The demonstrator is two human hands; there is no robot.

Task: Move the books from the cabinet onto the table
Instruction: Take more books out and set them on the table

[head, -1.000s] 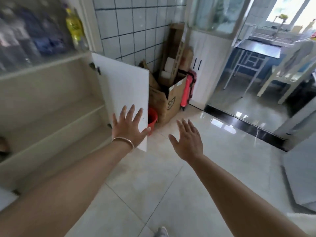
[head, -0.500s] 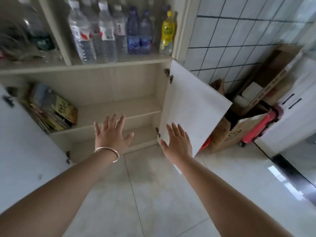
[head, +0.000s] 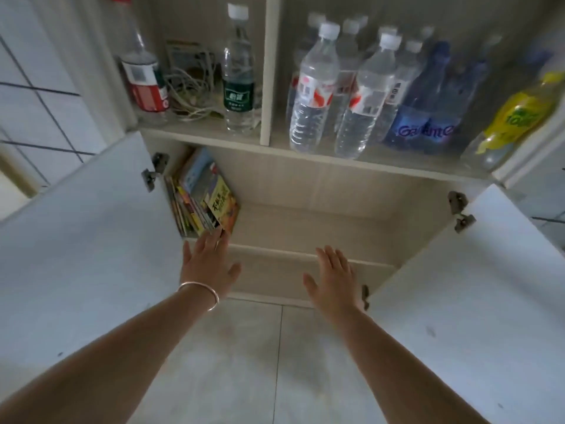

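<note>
Facing an open cabinet (head: 305, 185) over pale floor tiles (head: 244, 362). Books (head: 203, 197) are leaned against its left wall on the shelf. Left hand (head: 208, 264), fingers spread, is seen touching their lower edge; right hand (head: 331, 276) flat, nothing held. Bottles (head: 315, 87) are stored above.

The books (head: 203, 198) lean in the cabinet's (head: 305, 185) lower left corner, bottles (head: 315, 87) on the shelf above.
</note>
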